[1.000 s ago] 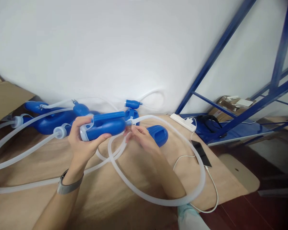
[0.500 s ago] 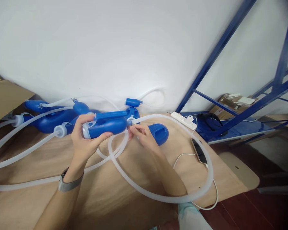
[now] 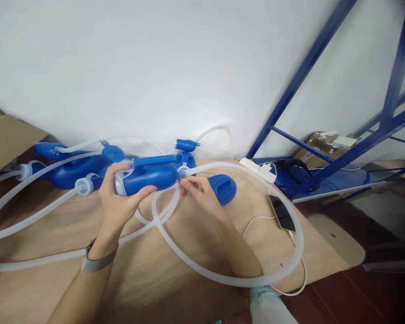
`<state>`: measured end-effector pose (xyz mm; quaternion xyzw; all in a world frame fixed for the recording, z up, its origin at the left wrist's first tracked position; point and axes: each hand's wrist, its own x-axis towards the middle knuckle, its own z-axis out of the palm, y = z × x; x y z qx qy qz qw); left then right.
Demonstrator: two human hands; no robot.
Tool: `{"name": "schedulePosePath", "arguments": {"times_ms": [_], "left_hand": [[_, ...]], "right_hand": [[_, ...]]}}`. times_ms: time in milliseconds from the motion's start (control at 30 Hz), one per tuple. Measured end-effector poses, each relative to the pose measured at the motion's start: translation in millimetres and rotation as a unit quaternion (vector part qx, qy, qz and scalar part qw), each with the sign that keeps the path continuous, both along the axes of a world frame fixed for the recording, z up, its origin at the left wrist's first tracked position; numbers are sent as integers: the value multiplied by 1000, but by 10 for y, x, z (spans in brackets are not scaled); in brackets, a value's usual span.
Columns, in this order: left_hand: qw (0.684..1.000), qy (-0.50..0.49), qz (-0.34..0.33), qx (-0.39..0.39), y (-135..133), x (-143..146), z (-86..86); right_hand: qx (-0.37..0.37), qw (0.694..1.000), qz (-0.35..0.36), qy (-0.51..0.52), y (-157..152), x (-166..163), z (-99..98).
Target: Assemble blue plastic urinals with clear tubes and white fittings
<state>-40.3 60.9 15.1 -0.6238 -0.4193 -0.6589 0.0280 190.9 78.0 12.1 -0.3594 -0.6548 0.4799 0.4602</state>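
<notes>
My left hand (image 3: 118,200) is wrapped round a blue plastic bottle-shaped container (image 3: 148,177), held sideways above the wooden board (image 3: 155,270). A translucent white hose (image 3: 222,276) joins the container's right end and loops wide over the board. My right hand (image 3: 197,191) pinches that hose right at the joint with the container. A watch sits on my left wrist.
More blue containers (image 3: 70,168) with hoses lie against the white wall at the back left. A loose blue cup-shaped part (image 3: 224,189) lies behind my right hand. A phone (image 3: 281,213) on a white cable and a power strip (image 3: 258,170) lie at the right, by a blue metal rack (image 3: 324,180). A cardboard box (image 3: 6,139) stands at the far left.
The hose loop has swung slightly wider to the right. My right fingers have closed in tighter on the hose end at the container. The left hand holds steady.
</notes>
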Motion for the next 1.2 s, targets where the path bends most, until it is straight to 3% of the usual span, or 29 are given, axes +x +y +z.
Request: {"name": "schedulePosePath", "arguments": {"times_ms": [467,667,800,900,967,1033,1133,1200], "left_hand": [[1000,2,-1,-6,-9,-1,-12],[1000,0,-1,3,-8,18,-16],[1000,20,-1,0,5,9,17],[1000,5,17,-23,48,-116,60],[999,-21,30,-21,83,-232,73],[998,-17,55,-6,105,-317,64],[992,50,97,56,107,-292,19],[983,103,88,124,118,-160,-13]], "right_hand": [[1,1000,-1,-22,-23,6,19],[3,999,30,-15,-16,-6,19],[46,991,30,-123,59,205,-19],[97,946,-76,-299,135,578,-198],[79,895,-183,-399,155,852,-408],[62,869,-219,-439,128,1074,-637],[97,881,-194,-420,17,1264,-875],[116,898,-171,-388,-75,1327,-918]]}}
